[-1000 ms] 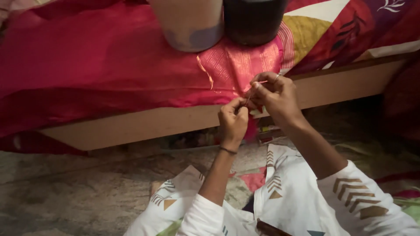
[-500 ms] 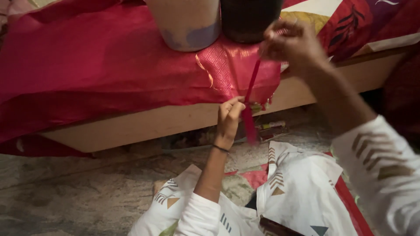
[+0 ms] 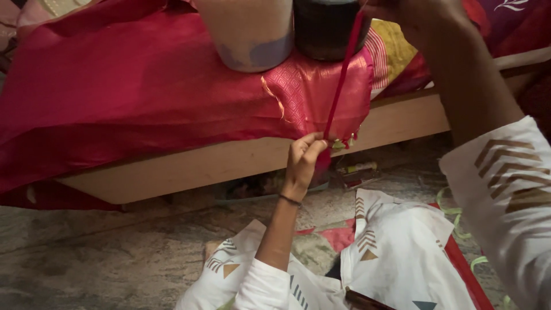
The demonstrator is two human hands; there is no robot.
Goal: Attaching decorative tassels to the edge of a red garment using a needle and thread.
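- Your left hand (image 3: 304, 158) pinches the lower end of a red thread bundle (image 3: 342, 80) at the hanging edge of the pink-red cloth (image 3: 143, 97).
- Your right hand (image 3: 410, 14), raised at the top of the view, grips the upper end, so the thread runs taut and slanted between both hands.
- The cloth drapes over a wooden ledge (image 3: 229, 163).
- A cream pot (image 3: 247, 31) and a dark pot (image 3: 327, 28) stand on the cloth, side by side.

Left hand (image 3: 304, 158) low, fingertips pinched shut, forearm upright; right hand (image 3: 413, 14) raised high at frame top, arm extended.
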